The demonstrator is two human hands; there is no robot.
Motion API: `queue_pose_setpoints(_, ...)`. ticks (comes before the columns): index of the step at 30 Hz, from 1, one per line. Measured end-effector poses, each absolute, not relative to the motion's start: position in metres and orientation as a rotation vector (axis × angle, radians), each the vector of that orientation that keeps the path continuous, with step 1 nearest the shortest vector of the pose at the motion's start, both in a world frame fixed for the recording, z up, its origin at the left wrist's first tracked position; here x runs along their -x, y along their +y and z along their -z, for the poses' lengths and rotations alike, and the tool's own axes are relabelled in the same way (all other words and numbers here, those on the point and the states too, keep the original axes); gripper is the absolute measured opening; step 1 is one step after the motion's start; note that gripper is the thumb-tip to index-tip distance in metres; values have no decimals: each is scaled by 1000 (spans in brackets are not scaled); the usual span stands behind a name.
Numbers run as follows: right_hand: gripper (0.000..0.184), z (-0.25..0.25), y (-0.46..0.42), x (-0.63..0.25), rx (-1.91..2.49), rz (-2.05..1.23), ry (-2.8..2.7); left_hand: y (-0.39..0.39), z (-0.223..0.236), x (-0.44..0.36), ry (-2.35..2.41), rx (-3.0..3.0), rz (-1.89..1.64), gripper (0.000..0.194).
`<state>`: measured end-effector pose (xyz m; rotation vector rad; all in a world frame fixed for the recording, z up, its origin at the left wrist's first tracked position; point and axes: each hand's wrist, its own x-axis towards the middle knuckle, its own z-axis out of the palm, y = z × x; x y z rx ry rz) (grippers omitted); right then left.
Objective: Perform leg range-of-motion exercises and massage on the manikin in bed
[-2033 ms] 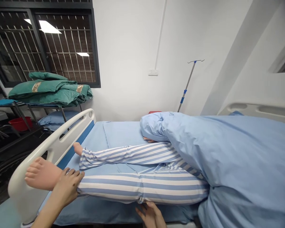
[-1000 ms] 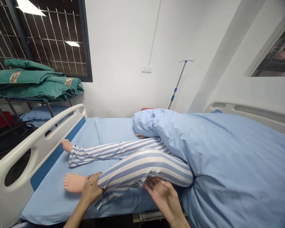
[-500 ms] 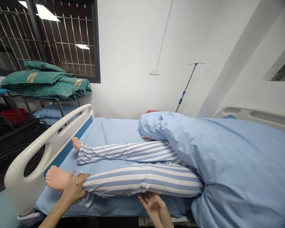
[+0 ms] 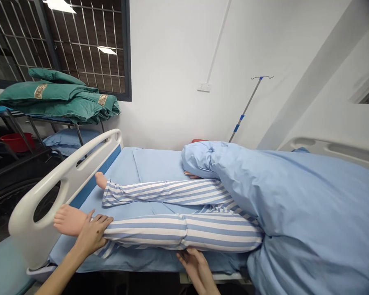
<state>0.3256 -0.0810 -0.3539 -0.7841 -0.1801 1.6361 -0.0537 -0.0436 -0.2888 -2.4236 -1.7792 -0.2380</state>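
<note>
A manikin with smooth, plastic-looking feet lies on the bed in blue-and-white striped trousers [image 4: 147,229]. My left hand [image 4: 94,233] is wrapped over the ankle of its near leg, just behind the bare near foot [image 4: 69,220]. Under the knee of the same leg, my right hand [image 4: 197,268] is cupped against the trousers from below; some of its fingers are hidden by the cloth. The far leg [image 4: 162,192] lies stretched out on the blue sheet. A bunched light-blue quilt [image 4: 295,196] covers the upper body, and part of a manikin hand [image 4: 191,175] shows at its edge.
The white footboard [image 4: 21,217] stands at the left, close to the near foot. An IV pole [image 4: 247,108] rises behind the bed. Folded green quilts [image 4: 61,98] lie on a rack under the barred window, with a red bucket [image 4: 17,142] nearby.
The near foot has shifted slightly left toward the footboard, with my left hand on it. The near knee lies a little flatter, and my right hand stays beneath it. The view has tilted slightly downward.
</note>
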Motion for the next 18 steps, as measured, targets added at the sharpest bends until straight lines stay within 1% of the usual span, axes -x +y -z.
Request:
queue_pose_setpoints(6, 20, 354, -80, -323, 798, -1621, -139, -41, 298, 64, -1808, 2443, 177, 49)
queue_pose_setpoints(12, 21, 360, -78, -319, 867, -1629, -124, -33, 306, 72, -1876, 2477, 74, 56)
queue_pose_setpoints(18, 21, 360, -74, -317, 889, -1654, -163, -28, 280, 78, -1739, 2450, 67, 52)
